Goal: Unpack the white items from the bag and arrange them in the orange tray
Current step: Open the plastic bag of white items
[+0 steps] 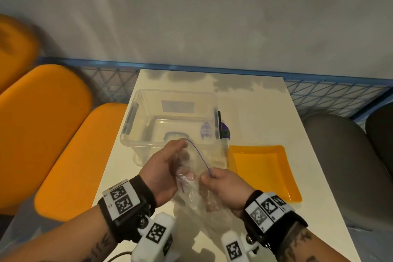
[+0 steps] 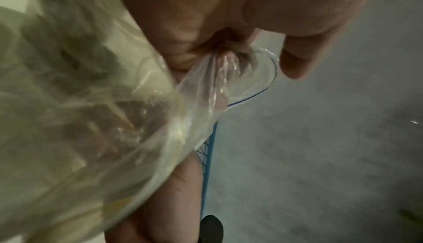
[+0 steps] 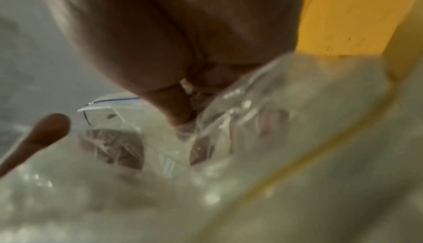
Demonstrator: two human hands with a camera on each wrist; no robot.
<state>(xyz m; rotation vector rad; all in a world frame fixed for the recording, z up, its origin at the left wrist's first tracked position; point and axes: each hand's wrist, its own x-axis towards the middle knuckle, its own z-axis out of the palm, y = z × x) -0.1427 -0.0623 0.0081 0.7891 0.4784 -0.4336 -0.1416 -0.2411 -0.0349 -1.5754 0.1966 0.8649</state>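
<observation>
The head camera looks steeply down and forward from above the desk (image 1: 265,112), taking in both hands, the bin (image 1: 148,117), the tray (image 1: 261,168) and the wall beyond. Each wrist camera sits right against its own palm, looking out along the fingers, so close that the bag (image 2: 91,120) fills much of the frame, blurred. All three views share the bag's blue-lined mouth; the right wrist view also catches the tray.
</observation>
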